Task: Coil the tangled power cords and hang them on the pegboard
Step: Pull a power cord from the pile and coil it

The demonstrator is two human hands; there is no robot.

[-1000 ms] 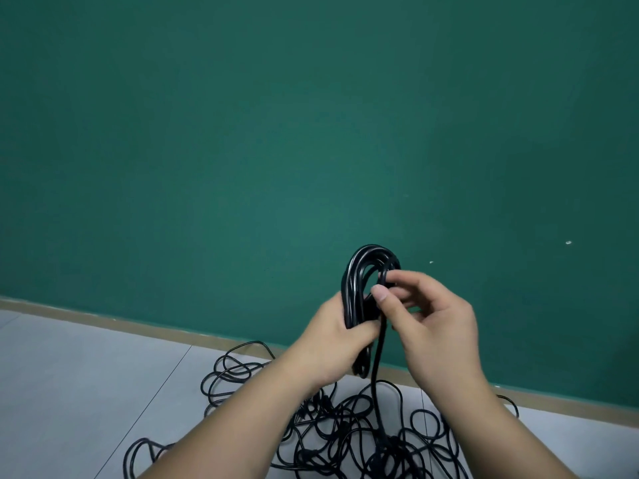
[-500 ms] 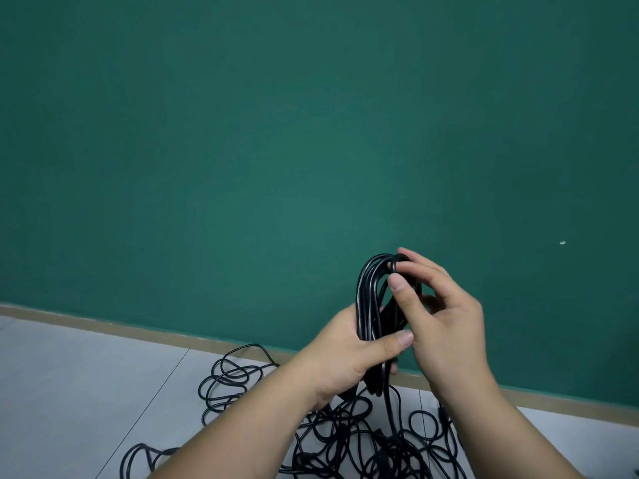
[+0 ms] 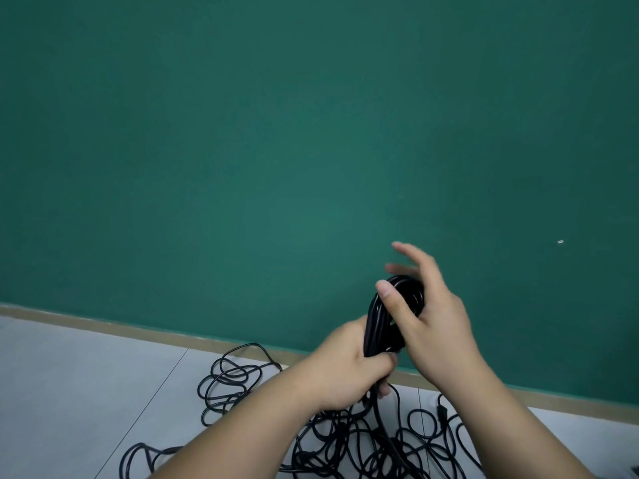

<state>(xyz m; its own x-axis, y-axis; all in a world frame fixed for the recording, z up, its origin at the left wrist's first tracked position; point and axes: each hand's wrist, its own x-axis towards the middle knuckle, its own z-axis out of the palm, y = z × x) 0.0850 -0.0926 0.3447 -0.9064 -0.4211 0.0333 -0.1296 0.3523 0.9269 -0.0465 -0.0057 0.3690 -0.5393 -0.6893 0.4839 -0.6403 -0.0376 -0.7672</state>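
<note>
The left grip [image 3: 349,369], a bare hand, is clamping round the lower part of a black coiled power cord [image 3: 375,323], with the fingers curled tight about the gathered loops. The right grip [image 3: 437,328] is lying against the coil's far side with its thumb [image 3: 389,297] pressing across the top loops. Its fingers [image 3: 409,259] are standing apart and straight, not closing on anything.

The coil's long axis is running from the left grip up toward 12 o'clock, leaning slightly toward 1. The right grip is sitting at about 2 o'clock from the left and touching the coil's upper end, so it is the nearer one for shaping the top loop. A loose length of the cord [image 3: 378,414] is dropping from under the left grip toward 6 o'clock. It is running into the tangled cords [image 3: 345,440] lying on the tiled floor [image 3: 86,392] below both forearms.

I judge the coil is not yet finished, since that trailing length is joining the heap.

The right fingers are blurring, so their exact pose is hard to read. The left fingertips are mostly hiding behind the coil. The tangle is being cut off by the bottom edge and by the arms. No plug is clearly showing. No pegboard is showing anywhere, only the green wall [image 3: 276,167] and its baseboard [image 3: 138,330].
</note>
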